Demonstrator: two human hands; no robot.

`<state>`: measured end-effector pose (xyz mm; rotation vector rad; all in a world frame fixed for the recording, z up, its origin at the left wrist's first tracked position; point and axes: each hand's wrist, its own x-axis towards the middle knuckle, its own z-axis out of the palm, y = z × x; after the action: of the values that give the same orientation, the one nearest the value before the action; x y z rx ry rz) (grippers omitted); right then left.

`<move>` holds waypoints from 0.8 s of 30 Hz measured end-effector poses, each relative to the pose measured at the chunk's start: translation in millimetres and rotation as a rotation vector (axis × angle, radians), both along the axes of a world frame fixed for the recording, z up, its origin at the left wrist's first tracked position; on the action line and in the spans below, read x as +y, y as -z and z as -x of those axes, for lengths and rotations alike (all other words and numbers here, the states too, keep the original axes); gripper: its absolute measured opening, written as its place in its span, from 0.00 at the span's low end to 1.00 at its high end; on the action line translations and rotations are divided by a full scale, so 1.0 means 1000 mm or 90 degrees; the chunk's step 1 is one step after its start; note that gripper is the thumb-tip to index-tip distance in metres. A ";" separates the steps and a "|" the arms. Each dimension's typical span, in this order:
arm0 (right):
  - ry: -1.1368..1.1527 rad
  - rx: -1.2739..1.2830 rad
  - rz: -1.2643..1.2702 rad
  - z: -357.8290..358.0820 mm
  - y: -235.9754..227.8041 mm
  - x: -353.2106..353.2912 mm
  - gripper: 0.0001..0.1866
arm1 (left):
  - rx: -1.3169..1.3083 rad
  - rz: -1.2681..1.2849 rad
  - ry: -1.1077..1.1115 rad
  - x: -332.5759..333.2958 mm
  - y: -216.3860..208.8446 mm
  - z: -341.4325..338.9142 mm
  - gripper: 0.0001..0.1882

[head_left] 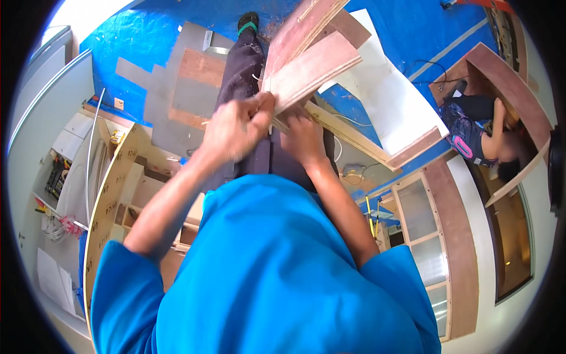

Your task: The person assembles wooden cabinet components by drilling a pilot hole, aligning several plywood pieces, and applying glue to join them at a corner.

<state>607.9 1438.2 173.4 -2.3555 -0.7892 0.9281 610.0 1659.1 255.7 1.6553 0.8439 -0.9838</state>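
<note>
My left hand (236, 128) is closed and smeared by motion, against the near corner of a reddish plywood board (318, 68). What its fingers hold is hidden. Close beside it on the right, my right hand (303, 140) is curled just below the same board, and its grip is also hidden. Between the two hands a small pale sliver (279, 124) shows, too blurred to name. A second, longer plywood piece (300, 32) slants away behind the first. Both boards lie over or beside my dark-trousered legs (239, 76).
Blue sheeting (383, 35) covers the floor, with grey panels (171, 88) and a white sheet (392, 100) on it. A curved wooden panel (109, 200) stands left. At right, another person (477, 127) is beside a wooden frame (519, 76); a glazed wooden frame (421, 230) is nearer.
</note>
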 end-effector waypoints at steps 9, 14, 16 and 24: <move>0.014 -0.036 -0.076 -0.006 0.003 -0.002 0.13 | 0.068 0.002 -0.069 -0.001 0.105 -0.003 0.27; 0.017 -0.008 -0.018 -0.003 0.007 -0.001 0.20 | -0.106 -0.065 -0.083 -0.019 0.019 0.020 0.25; 0.026 0.049 0.020 0.004 0.002 -0.001 0.08 | -0.079 -0.013 -0.046 -0.011 0.093 0.007 0.21; 0.009 0.068 0.016 0.002 0.006 -0.003 0.24 | 0.004 0.052 -0.043 -0.003 0.034 0.008 0.22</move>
<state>605.9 1435.6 167.8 -2.3088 -0.7207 1.0544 602.4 1655.8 221.3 1.5449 0.8471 -0.9641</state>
